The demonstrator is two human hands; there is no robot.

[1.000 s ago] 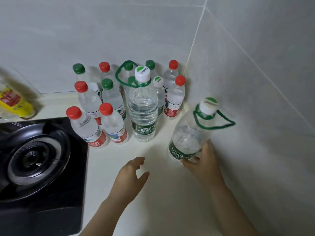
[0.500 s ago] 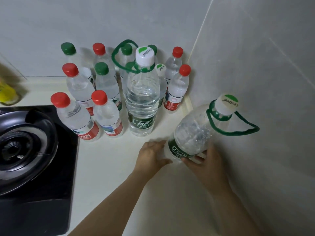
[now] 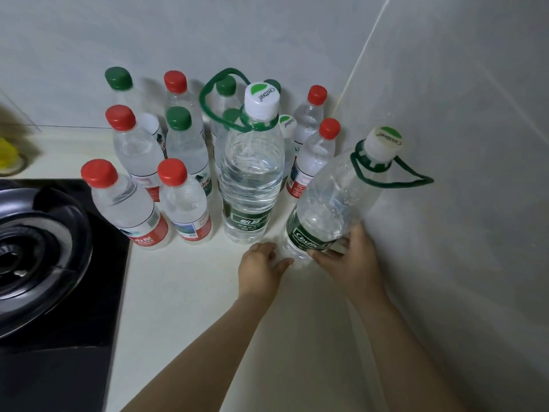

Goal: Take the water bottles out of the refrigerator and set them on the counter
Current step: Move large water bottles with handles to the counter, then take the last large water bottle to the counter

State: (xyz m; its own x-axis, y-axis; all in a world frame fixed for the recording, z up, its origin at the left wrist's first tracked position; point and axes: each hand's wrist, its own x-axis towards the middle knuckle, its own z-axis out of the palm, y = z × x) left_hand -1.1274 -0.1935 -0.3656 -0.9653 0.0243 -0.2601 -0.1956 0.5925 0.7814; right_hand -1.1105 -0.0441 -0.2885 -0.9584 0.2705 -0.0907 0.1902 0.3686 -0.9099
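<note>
Leaning bottle (image 3: 332,203) has left hand (image 3: 261,267) and right hand (image 3: 352,261) gripping its base.

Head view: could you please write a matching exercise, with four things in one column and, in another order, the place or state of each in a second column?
Things:
1. leaning bottle
2. tall upright bottle
3. stove
4. yellow item

Places or states:
a. black, left of the counter
b. by the back wall, far left
c. held at its base by the left hand and right hand
d. standing free among the small bottles

Pairs: 1-c, 2-d, 3-a, 4-b.
</note>
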